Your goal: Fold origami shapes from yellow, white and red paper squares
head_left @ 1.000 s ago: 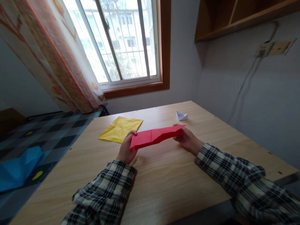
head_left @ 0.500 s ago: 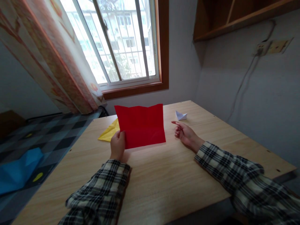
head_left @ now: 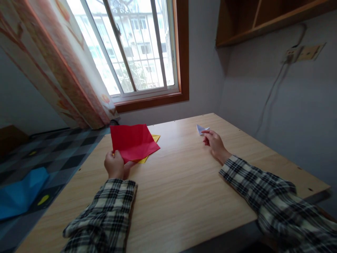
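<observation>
Left hand: the left hand [head_left: 115, 164] is closed on the near corner of the red paper [head_left: 132, 141], thumb on top, at the left part of the tabletop [head_left: 179, 189].
Red paper: a creased sheet, held tilted up from the hand; it lies over the yellow paper [head_left: 152, 142] and hides most of it.
Yellow paper: flat on the tabletop, only its right corner and a strip of its near edge showing from under the red sheet.
Right hand: the right hand [head_left: 214, 142] is at the far right of the tabletop, fingertips pinched on the small white folded paper [head_left: 201, 129].
White folded paper: near the far edge, well apart from the two sheets.
Sleeves: both arms in black-and-white plaid.
Beside the tabletop: a blue sheet [head_left: 21, 191] on the checked floor at left.
</observation>
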{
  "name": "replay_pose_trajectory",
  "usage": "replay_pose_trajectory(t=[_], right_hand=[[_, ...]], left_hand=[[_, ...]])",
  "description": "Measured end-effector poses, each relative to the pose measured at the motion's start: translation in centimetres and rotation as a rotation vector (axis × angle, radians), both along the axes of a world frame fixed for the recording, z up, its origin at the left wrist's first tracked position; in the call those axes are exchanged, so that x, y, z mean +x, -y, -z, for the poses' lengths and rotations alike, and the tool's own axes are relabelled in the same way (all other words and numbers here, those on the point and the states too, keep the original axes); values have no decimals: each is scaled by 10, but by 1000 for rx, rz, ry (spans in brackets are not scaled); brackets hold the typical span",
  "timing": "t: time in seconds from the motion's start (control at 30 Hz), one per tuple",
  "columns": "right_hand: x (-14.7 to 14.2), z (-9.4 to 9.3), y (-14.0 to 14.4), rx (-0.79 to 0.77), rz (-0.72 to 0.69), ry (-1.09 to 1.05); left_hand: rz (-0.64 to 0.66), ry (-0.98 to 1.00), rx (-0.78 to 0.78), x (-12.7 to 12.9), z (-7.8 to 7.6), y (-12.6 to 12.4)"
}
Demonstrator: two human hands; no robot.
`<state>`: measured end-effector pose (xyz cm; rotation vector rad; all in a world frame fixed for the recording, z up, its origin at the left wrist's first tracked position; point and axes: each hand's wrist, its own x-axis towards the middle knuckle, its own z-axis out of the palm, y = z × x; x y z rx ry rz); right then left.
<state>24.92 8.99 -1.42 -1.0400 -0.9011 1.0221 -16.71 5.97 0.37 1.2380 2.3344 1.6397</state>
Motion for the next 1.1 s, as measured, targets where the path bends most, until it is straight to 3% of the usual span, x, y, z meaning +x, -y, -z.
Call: replay_pose_trajectory(t=[0.07, 0.23, 0.4, 0.5, 0.6, 0.73, 0.83, 0.9, 0.97, 1.1], right_hand=[[12, 2, -7, 72, 115, 149], [46, 18, -25, 192, 462, 908], [58, 34, -38, 236, 435, 1285], [56, 36, -43, 230, 384, 1389], [54, 34, -45, 198, 332, 1449], [54, 30, -45, 133, 303, 1444], [55, 24, -43, 128, 300, 1430], [53, 18, -39, 143, 299, 1432], [46, 11, -33, 188, 289, 1433], [17, -3, -10, 519, 142, 1447]], left_hand=[[1, 31, -29, -2, 3, -3], [42, 66, -39, 1, 3, -3], [-40, -211, 117, 15, -14, 9], [83, -481, 235, 38, -24, 20], [305, -666, 304, 73, -23, 33], [735, -825, 337, 125, -6, 53], [1078, -866, 241, 150, 1, 67], [1222, -852, 168, 157, 1, 72], [1253, -811, 118, 158, 1, 73], [1114, -612, 55, 151, 5, 62]])
